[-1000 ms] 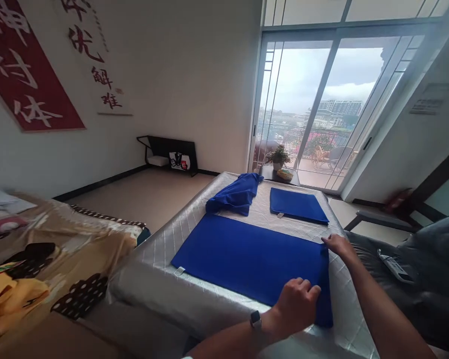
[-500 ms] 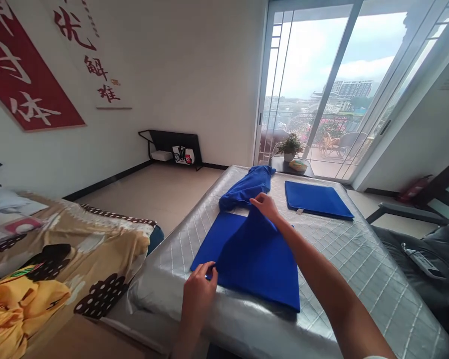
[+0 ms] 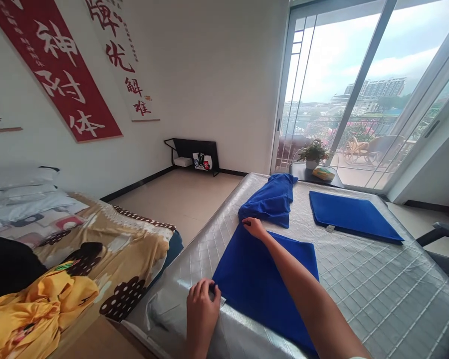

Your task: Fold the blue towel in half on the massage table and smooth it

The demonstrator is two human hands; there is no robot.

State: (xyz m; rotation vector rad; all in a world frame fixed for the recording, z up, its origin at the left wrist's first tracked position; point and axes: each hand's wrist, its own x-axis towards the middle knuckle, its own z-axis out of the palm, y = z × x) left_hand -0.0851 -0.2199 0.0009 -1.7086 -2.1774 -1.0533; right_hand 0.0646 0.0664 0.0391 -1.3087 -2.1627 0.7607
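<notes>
A blue cloth (image 3: 265, 284) lies folded into a rough square at the near edge of a mattress (image 3: 351, 294) with a silvery quilted cover. At its near left corner, my left hand (image 3: 203, 303) pinches the edge between thumb and fingers. My right hand (image 3: 255, 228) grips the far left corner, its forearm crossing over the cloth. Just beyond that hand lies a crumpled blue cloth (image 3: 271, 199). Farther right, a neatly folded blue cloth (image 3: 355, 214) rests flat, a small white tag at its near edge.
On the left is a bed with a patterned tan blanket (image 3: 134, 244) and a yellow garment (image 3: 56, 304). Behind the mattress, a small table (image 3: 297, 174) bears a potted plant (image 3: 314, 152) before the sliding glass door. A black stand (image 3: 196, 149) leans by the wall.
My right hand has moved left, carrying the lifted flap over to the cloth's left edge, where it now lies flat. My left hand stays at the near corner. The view has turned left.
</notes>
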